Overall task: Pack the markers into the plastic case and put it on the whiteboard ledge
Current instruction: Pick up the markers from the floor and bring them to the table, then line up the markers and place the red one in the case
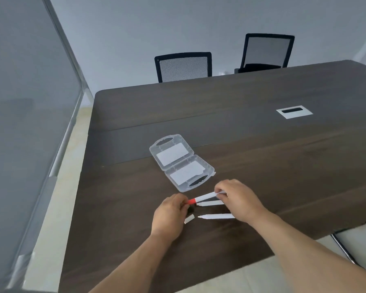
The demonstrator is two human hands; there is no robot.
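Observation:
A clear plastic case (181, 161) lies wide open and flat on the dark wooden table (262, 166), both halves facing up with nothing inside. Just in front of it my right hand (237, 197) grips the white barrel of a marker with a red cap (203, 197). My left hand (170, 214) pinches that red cap end. Two uncapped white markers lie on the table, one (210, 203) right under the held marker, the other (217, 216) nearer me. A loose white cap (189, 219) and a dark cap (191, 209) lie beside my left hand.
A frosted glass partition (30, 123) runs along the left side of the table. Two black mesh chairs (183, 66) stand at the far edge. A white cable grommet (294, 112) is set in the tabletop at the right. A chair frame (347, 250) shows at the lower right.

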